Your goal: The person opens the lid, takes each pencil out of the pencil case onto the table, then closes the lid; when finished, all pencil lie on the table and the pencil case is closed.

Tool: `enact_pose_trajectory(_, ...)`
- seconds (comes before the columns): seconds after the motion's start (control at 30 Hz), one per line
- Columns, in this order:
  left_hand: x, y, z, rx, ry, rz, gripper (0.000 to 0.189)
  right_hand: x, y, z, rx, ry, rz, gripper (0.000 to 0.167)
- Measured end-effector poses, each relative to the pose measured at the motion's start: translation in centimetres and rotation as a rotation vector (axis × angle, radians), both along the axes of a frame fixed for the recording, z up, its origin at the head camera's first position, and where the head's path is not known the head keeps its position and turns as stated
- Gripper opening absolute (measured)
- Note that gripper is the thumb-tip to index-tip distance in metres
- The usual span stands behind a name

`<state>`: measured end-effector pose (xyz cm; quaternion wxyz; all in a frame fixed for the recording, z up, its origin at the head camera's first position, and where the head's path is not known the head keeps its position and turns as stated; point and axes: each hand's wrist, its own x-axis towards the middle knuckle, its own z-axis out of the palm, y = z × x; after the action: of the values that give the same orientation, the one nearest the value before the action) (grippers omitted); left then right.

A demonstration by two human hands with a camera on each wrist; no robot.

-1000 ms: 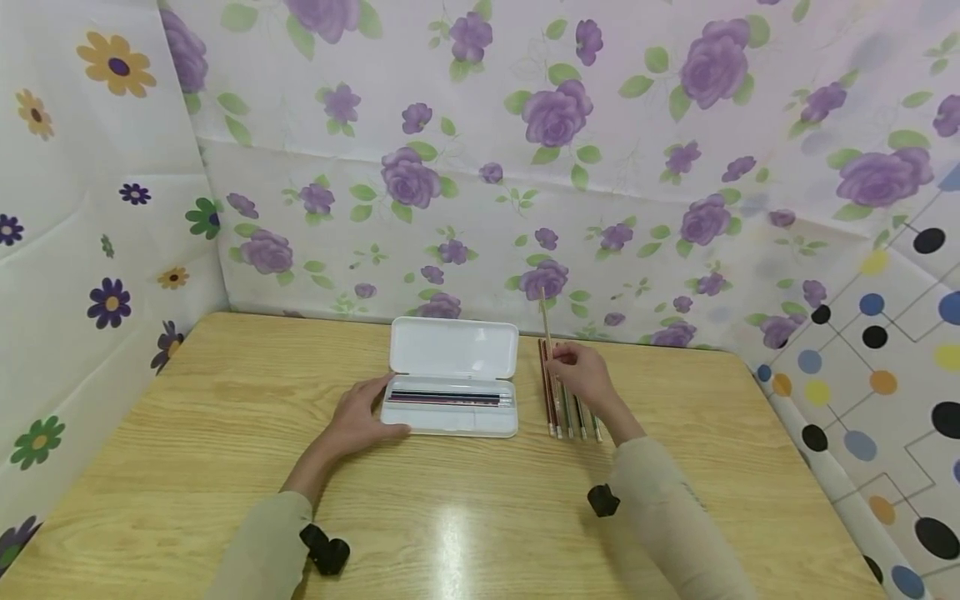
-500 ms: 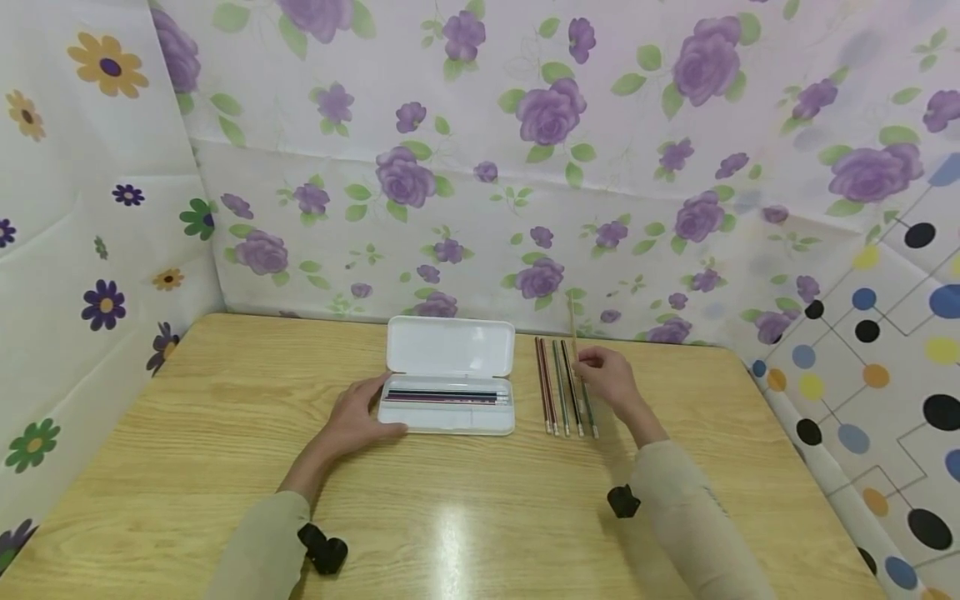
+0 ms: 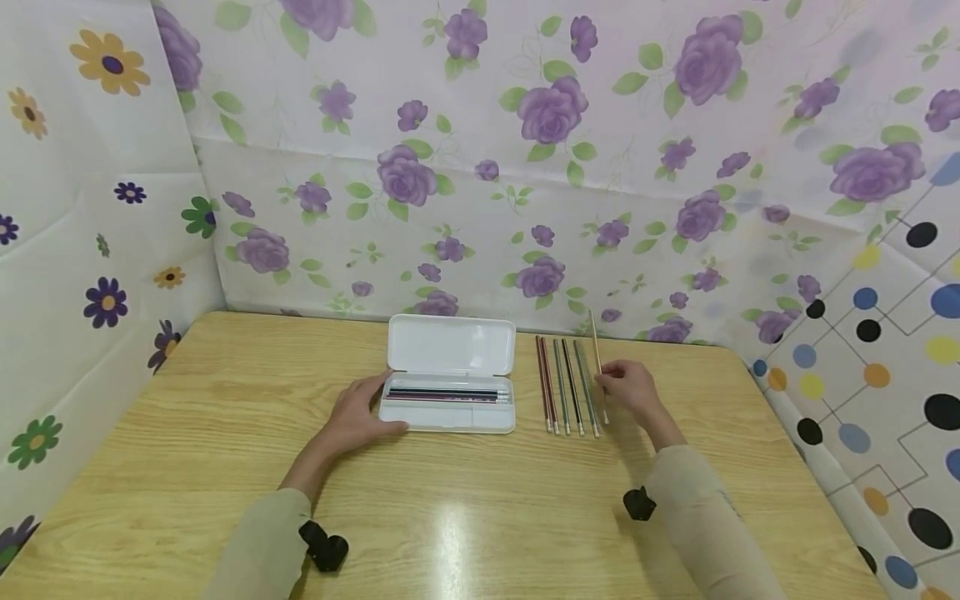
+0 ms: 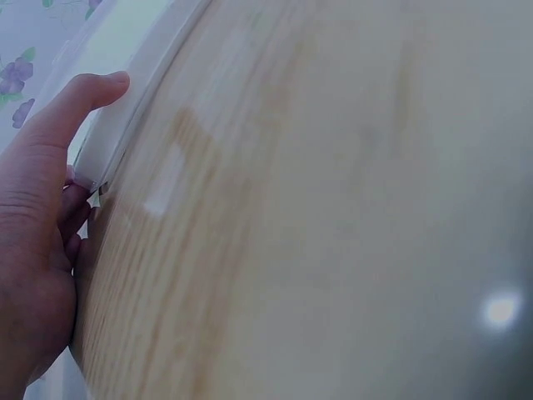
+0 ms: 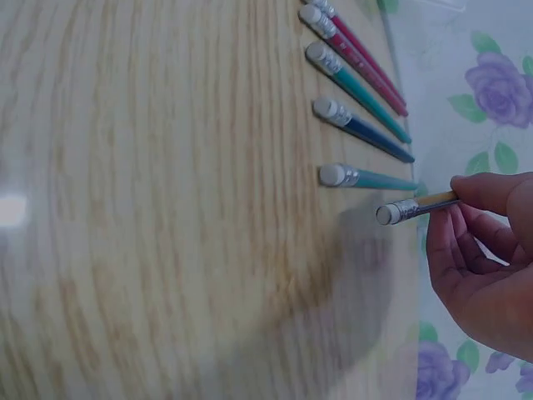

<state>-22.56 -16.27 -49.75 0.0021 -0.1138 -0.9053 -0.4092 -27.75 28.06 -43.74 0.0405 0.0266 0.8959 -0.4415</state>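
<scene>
An open white pencil case (image 3: 452, 344) lies on the table with its lid folded back. Several dark and reddish pencils (image 3: 442, 395) lie lengthwise inside it. At its left end my left hand (image 3: 360, 419) holds the case, thumb along the front edge and fingers around the far corner. My right hand (image 3: 632, 390) pinches a natural-wood pencil (image 5: 408, 209) between thumb and fingers, its eraser end toward me. That pencil is tilted, far end raised. Just left of it lies a row of pencils (image 3: 572, 387), red, green and dark, with white erasers facing me.
The light wooden table (image 3: 457, 492) meets a floral cloth (image 3: 480, 233) hanging behind it. Patterned cloths also stand at the left and right sides. Black wrist cameras (image 3: 640, 503) sit on both sleeves.
My right hand has carried the wooden pencil rightward, from above the row to just beyond its right end, and lowered it somewhat. The left hand stays at the pencil case.
</scene>
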Motion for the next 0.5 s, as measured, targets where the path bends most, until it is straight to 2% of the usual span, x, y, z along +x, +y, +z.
enact_pose_trajectory(0.23,0.1,0.0,0.2,0.004,0.002,0.001,0.095,0.4,0.8,-0.6,0.123,-0.045,0.004,0.028)
enact_pose_trajectory(0.5,0.0,0.0,-0.1,-0.013,-0.004,0.001,0.096,0.6,0.8,-1.6,0.143,-0.058,-0.024,0.027)
